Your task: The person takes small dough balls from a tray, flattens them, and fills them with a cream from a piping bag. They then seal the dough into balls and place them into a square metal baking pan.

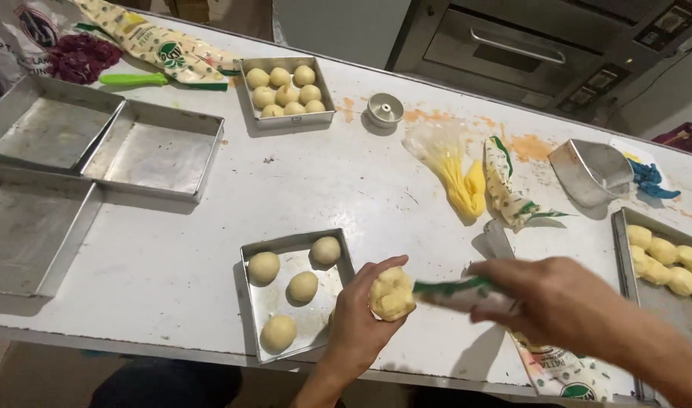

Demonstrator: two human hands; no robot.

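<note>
My left hand point(357, 317) holds a pale yellow dough ball point(391, 293) above the near table edge. My right hand point(565, 302) grips a printed piping bag point(467, 293), and its tip touches the dough ball. Just left of my left hand stands a small square metal pan point(256, 313) with several dough balls point(303, 286) in it. Part of the piping bag's tail lies on the table point(565, 374) under my right forearm.
Empty metal trays point(153, 151) sit at the left. A pan filled with dough balls point(285, 89) is at the back, and a tray with dough pieces point(663, 261) at the right. A clear bag of yellow filling point(455, 174), a metal scoop point(591, 170) and an oven point(527, 45) are beyond.
</note>
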